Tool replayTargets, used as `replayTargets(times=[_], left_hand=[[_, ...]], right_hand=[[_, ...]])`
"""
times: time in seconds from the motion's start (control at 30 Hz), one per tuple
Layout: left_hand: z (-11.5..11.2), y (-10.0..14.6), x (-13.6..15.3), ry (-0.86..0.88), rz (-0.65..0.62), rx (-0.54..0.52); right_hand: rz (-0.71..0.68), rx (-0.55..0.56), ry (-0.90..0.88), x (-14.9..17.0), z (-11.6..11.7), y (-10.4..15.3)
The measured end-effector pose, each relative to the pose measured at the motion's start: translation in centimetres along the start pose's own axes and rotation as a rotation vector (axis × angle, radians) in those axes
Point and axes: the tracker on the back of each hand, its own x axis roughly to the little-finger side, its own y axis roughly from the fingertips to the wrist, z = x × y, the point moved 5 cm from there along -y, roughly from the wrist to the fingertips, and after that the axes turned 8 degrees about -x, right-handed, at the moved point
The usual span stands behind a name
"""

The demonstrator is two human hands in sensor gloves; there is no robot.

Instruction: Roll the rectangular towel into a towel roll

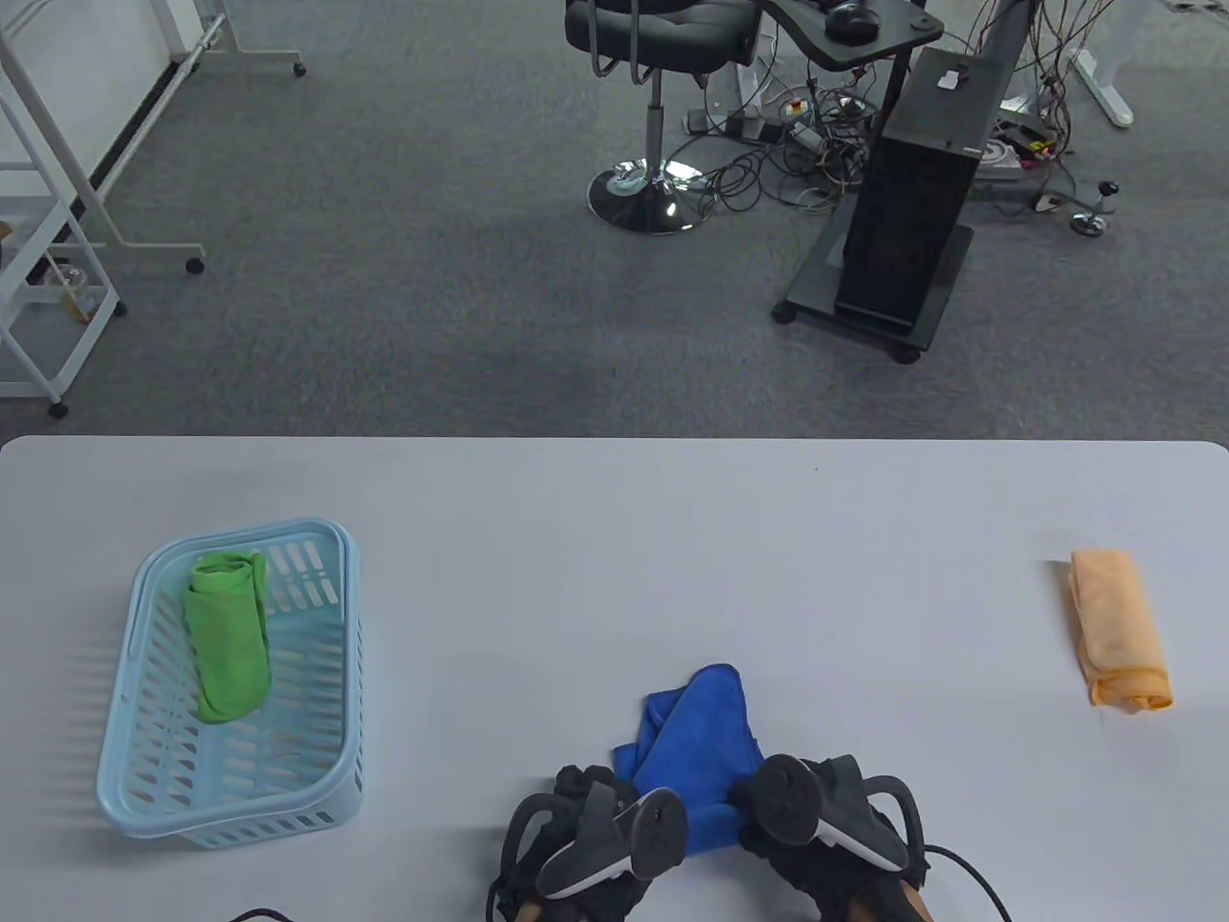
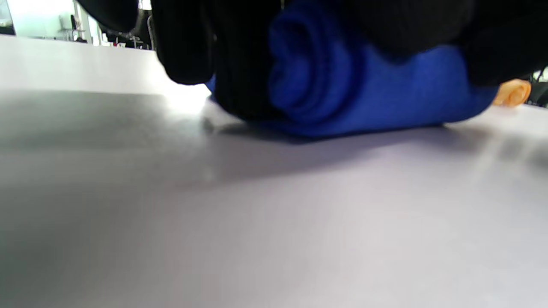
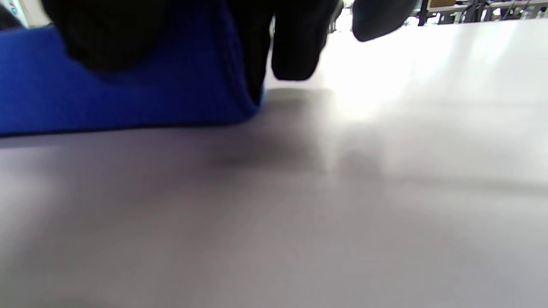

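Observation:
A blue towel [image 1: 698,735] lies near the table's front edge, its near part wound into a roll and a loose pointed flap reaching away from me. My left hand [image 1: 600,797] grips the roll's left end, and my right hand [image 1: 773,816] grips its right end. Trackers hide most of both hands in the table view. In the left wrist view the spiral end of the blue towel [image 2: 299,81] shows, with gloved fingers [image 2: 239,64] curled down over it. The right wrist view has the blue towel [image 3: 128,94] under curled fingers [image 3: 295,51] that reach the table beside it.
A light-blue slotted basket [image 1: 331,768] stands at the left and holds a rolled green towel [image 1: 228,634]. A rolled orange towel [image 1: 1119,629] lies at the far right, also seen as the orange towel [image 2: 513,92] behind the blue roll. The white table [image 1: 614,538] ends at its far edge.

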Motion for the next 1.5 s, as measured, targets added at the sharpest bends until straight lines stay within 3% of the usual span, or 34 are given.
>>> replayTargets(times=[0.23, 0.4, 0.53, 0.67, 0.8, 0.93, 1.07, 1.33, 1.5], left_hand=[[0.1, -0.2, 0.5, 0.09, 0.053, 0.02], [0.2, -0.2, 0.6, 0.072, 0.061, -0.003], [-0.2, -0.3, 0.5, 0.016, 0.074, 0.004], [0.9, -0.3, -0.4, -0.019, 0.034, -0.109], [0.9, -0.2, -1.5, -0.134, -0.024, -0.096], [0.6, -0.2, -1.2, -0.098, -0.042, -0.052], [-0.6, -0.7, -1.1, -0.247, -0.03, 0.041], [-0.1, -1.8, 0.3, -0.015, 0.028, 0.041], [1.1, -1.9, 0.6, 0.039, 0.039, -0.056]], right_hand=[[0.037, 0.051, -0.003, -0.1, -0.6, 0.2], [0.033, 0.071, 0.04, -0.6, -0.6, 0.3], [0.0, 0.094, -0.037, -0.7, -0.9, 0.3], [-0.01, 0.162, 0.006, -0.9, -1.3, 0.3], [0.005, 0.154, 0.058, -1.0, -1.1, 0.3], [0.006, 0.053, 0.043, -0.6, -0.5, 0.2], [0.032, -0.013, 0.12, -0.6, 0.4, -0.2], [0.026, 0.063, 0.042, 0.3, -0.3, -0.3], [0.002, 0.186, 0.01, 0.2, -1.5, 0.0]])
